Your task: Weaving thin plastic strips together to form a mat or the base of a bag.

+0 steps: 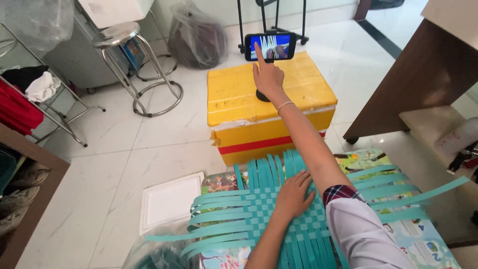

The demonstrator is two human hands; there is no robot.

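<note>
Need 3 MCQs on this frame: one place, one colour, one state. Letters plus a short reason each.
1. Where does the phone stand?
A. on the yellow box
B. on the metal stool
C. on the floor tiles

2. What colour are the woven strips?
A. red
B. teal
C. white

3. What is the right hand doing?
A. gripping a strip
C. resting in the lap
B. touching the phone screen with the forefinger

Answers:
1 A: the phone sits on a small dark stand on top of the box.
2 B: the strips of the mat are all teal.
3 B: the arm is stretched out and the fingertip meets the screen, while the left hand lies flat on the weave.
</note>
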